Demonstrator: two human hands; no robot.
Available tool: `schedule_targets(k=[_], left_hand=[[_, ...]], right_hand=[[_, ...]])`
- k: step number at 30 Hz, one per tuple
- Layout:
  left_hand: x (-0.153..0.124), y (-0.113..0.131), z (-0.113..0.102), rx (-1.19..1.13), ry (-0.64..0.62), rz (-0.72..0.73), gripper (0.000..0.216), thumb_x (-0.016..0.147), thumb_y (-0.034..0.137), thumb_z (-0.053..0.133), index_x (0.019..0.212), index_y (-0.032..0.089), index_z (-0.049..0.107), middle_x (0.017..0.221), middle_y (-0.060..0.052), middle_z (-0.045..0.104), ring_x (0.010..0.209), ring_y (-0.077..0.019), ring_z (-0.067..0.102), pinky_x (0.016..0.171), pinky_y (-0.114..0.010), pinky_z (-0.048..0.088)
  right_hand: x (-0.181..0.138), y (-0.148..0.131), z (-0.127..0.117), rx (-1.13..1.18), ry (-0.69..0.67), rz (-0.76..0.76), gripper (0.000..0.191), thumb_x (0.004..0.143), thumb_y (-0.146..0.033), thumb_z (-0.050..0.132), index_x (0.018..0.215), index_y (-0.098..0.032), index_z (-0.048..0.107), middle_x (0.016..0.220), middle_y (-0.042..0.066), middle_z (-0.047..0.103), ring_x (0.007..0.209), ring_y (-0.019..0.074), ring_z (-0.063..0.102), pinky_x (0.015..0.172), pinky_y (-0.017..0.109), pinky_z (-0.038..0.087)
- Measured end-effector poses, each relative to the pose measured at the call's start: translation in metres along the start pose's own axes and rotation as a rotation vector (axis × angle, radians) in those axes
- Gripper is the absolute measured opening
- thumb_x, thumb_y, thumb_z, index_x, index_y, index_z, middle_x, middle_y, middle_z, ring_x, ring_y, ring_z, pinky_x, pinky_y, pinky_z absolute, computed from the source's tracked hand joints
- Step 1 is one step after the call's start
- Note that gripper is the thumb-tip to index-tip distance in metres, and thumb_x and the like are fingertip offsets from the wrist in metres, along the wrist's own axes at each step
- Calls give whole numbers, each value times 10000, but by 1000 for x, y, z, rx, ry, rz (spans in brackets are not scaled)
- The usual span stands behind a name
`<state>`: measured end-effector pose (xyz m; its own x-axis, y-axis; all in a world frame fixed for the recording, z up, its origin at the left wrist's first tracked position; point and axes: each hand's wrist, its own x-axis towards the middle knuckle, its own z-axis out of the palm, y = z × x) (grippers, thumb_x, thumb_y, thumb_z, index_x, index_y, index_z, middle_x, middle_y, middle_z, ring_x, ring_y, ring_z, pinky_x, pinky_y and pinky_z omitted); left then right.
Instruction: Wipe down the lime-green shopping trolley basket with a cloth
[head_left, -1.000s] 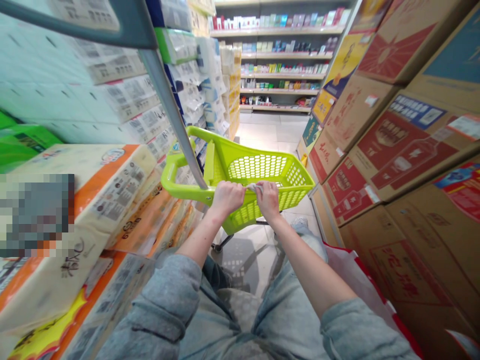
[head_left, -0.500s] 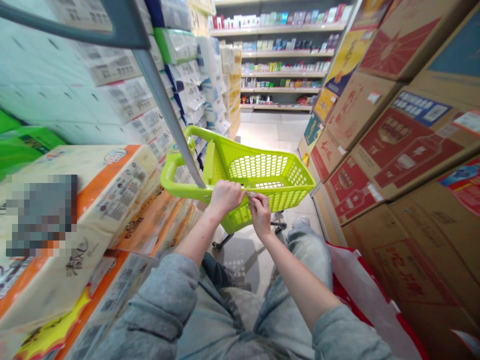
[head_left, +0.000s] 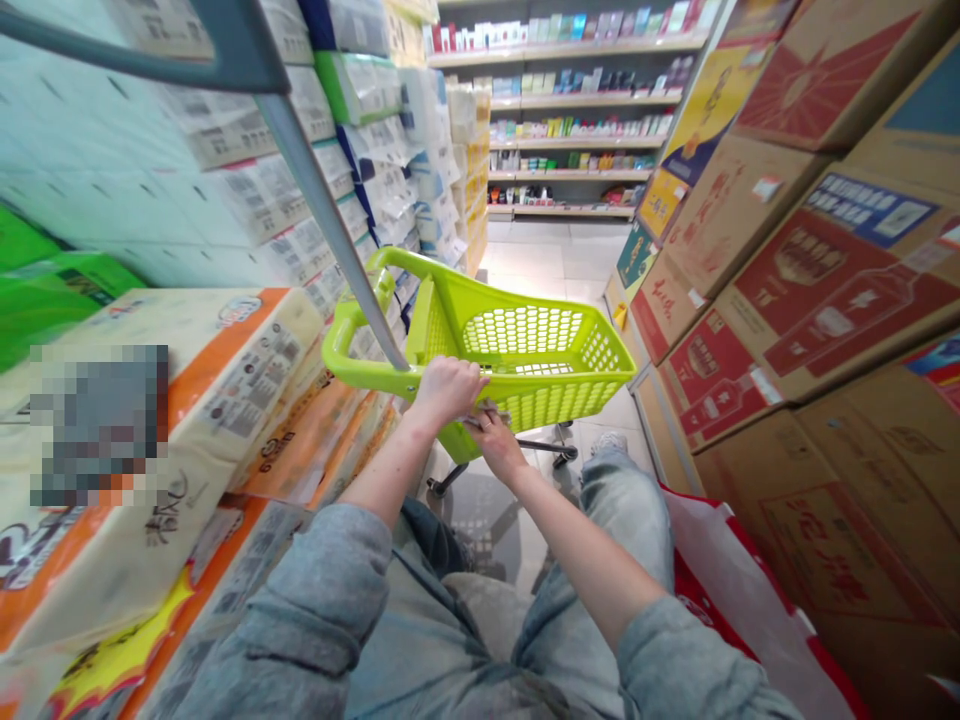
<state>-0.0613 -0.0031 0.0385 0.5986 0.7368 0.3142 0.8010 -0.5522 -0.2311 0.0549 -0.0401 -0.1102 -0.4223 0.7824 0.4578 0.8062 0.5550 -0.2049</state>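
Right hand (head_left: 496,447) dropped below basket (head_left: 525,350) rim; left hand (head_left: 444,388) grips rim.

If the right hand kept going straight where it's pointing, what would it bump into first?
Probably the near rim of the lime-green plastic shopping cart: the right hand points up toward it, just below, holding something small and grey. Depth is unclear.
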Motion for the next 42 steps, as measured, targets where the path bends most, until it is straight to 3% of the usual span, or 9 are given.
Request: schedule_targets(k=[5,8,11,16,19,26,34,37,42], left_hand=[[-2,-7,-2,36,60,119,237,888,272,470,799,138,644,761,-102,656,782,-228,603,822,-400,393],[-8,-13,-11,79,112,83,193,862,262,512,782,152,650,768,-99,650,814,-241,588,942,-457,343],[-16,-24,-18,120,130,-35,263,852,368,538,775,142,648,745,-115,640,810,-263,577,935,-473,350],[-21,-40,-16,155,93,10,259,857,345,528,787,115,625,719,-129,623,805,-273,564,860,-424,392],[-20,-41,-11,133,114,32,251,874,334,493,793,127,610,721,-124,610,802,-273,553,853,-425,385],[-19,-37,-5,89,134,20,265,900,335,425,814,144,586,746,-123,592,822,-278,531,864,-435,364],[-20,-34,-4,93,154,23,285,910,343,409,819,136,584,751,-120,583,826,-268,521,860,-418,361],[-20,-34,-2,105,160,29,311,915,364,399,821,131,583,746,-120,581,822,-269,518,855,-417,362],[-19,-36,1,69,174,40,272,911,338,416,820,139,578,742,-115,576,824,-271,520,864,-420,359]], right_hand=[[-1,12,-14,-16,38,16,339,884,-130,497,1153,-272,645,1145,90,577,1059,224,496,905,363,480],[-3,25,-26,-15,124,28,337,891,-127,475,1148,-259,649,1133,84,573,1026,217,496,918,357,467],[-4,37,-36,-12,207,60,321,896,-134,462,1128,-239,657,1139,86,564,1034,219,484,939,373,450],[0,39,-36,-10,260,150,310,891,-126,455,1115,-193,659,1148,108,562,1053,227,467,954,383,431],[7,27,-27,5,212,130,317,887,-123,465,1128,-210,651,1170,95,564,1055,223,476,937,368,447],[15,-4,2,-16,-70,36,323,859,-106,511,1104,-255,661,1172,80,581,1109,239,488,955,368,456],[13,-6,3,-31,-98,45,337,858,-104,502,1121,-250,655,1185,104,571,1151,269,461,936,407,476],[13,-3,-3,4,-27,69,324,865,-106,491,1113,-229,659,1139,108,578,1102,249,483,921,393,484],[23,2,-23,122,236,135,340,884,-113,435,1118,-208,662,1120,107,556,1067,221,494,959,384,449]])
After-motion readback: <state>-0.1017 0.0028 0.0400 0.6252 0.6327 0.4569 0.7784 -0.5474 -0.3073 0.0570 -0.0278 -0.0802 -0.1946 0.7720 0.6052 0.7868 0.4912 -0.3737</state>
